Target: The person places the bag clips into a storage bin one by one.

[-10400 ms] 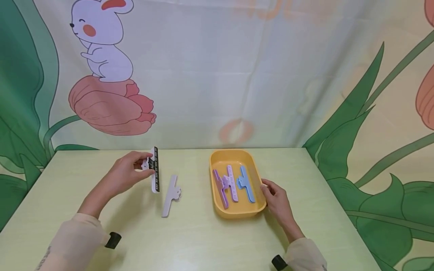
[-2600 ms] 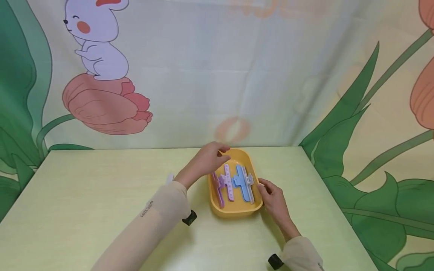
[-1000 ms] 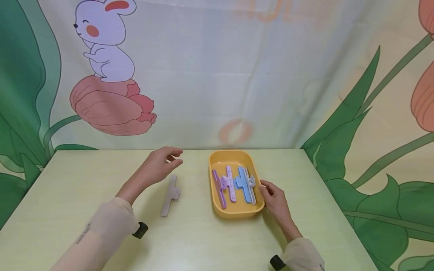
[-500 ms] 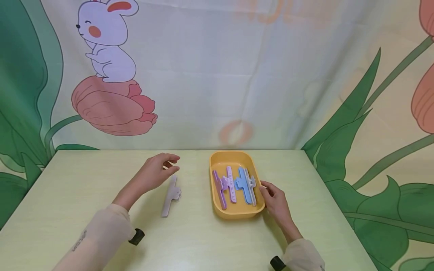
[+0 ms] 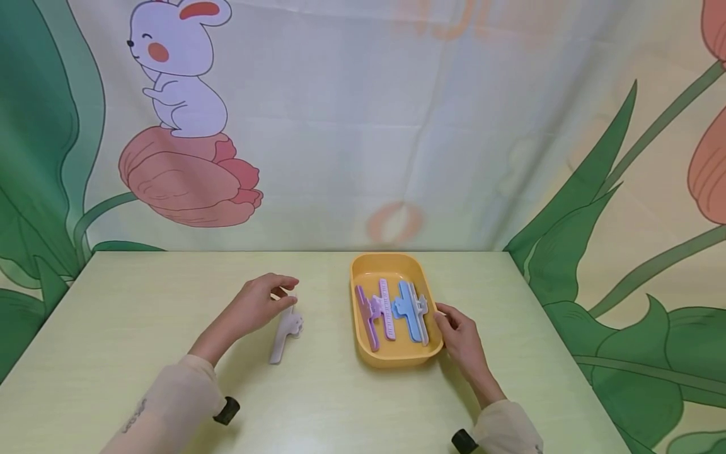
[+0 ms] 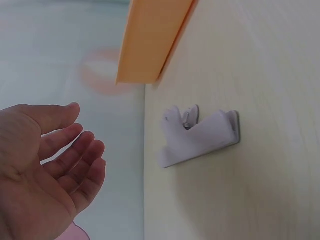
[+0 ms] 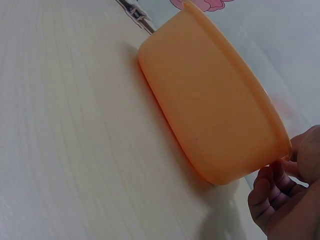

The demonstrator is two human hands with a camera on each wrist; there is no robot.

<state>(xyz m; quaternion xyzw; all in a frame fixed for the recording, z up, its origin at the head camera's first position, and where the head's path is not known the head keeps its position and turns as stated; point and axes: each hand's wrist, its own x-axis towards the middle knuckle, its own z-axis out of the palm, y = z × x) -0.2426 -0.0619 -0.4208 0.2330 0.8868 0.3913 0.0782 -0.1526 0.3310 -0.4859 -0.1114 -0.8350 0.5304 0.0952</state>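
Observation:
A pale lilac clip [image 5: 288, 331] lies on the table; the left wrist view shows the same clip [image 6: 200, 132] lying apart from the hand. My left hand [image 5: 258, 306] hovers above its far end with fingers loosely bent and nothing between them, hiding that end in the head view. My right hand [image 5: 462, 331] pinches the right rim of a yellow plastic tray [image 5: 397, 362]. Inside lie a purple clip [image 5: 367, 318], a light purple clip with a ruler-like pattern [image 5: 388, 315], a blue clip [image 5: 411, 318] and a pale grey clip [image 5: 420, 307] beside the blue one.
The pale wooden table [image 5: 329, 410] ends at a printed cloth backdrop [image 5: 317, 157] just behind the tray. Dark wrist cameras [image 5: 227, 410] are worn at both sleeves.
The clip with piano keys, earlier in my left hand, has left it; a pale clip now lies beside the blue one. The left hand came back from the tray and lowered. The right hand stayed.

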